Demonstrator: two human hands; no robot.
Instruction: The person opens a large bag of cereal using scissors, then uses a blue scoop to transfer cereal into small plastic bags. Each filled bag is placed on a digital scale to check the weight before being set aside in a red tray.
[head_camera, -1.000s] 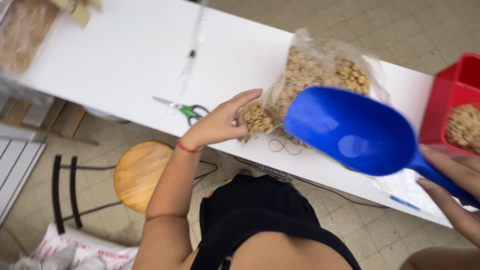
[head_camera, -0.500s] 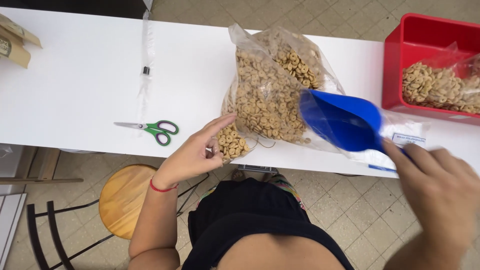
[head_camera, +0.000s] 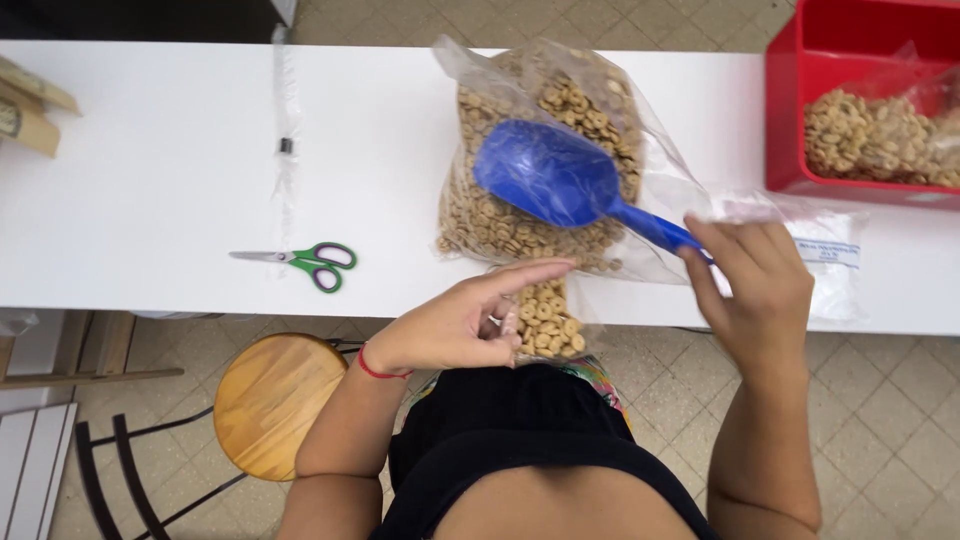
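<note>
Head-camera view from above: nearest to the person, beside a black top, a round wooden stool (head_camera: 278, 403) is standing on the tiled floor just under the table edge.

At the near edge of the white table (head_camera: 150, 190), the left hand (head_camera: 455, 325) is curling loosely around a small clear bag of cereal rings (head_camera: 545, 322), thumb and index finger stretched out over its top, the other fingers bending in against the plastic. The small bag is hanging partly over the table's edge.

To the right, the right hand (head_camera: 755, 285) is gripping the handle of a blue scoop (head_camera: 555, 180), fingers wrapping closed around it. The scoop's bowl is lying on top of a large clear bag of the same cereal (head_camera: 520, 225), which is resting on the table just beyond the small bag. I cannot tell whether the scoop is inside the plastic or only pressing on it.

Left of the hands, green-handled scissors (head_camera: 300, 262) are lying flat, well apart from the bags, with a thin strip of clear plastic (head_camera: 286, 140) running away from them.

Farther right, a folded plastic bag with a label (head_camera: 830, 255) is lying beside the right hand, and beyond it a red bin (head_camera: 790, 110) is holding more cereal in plastic.
</note>
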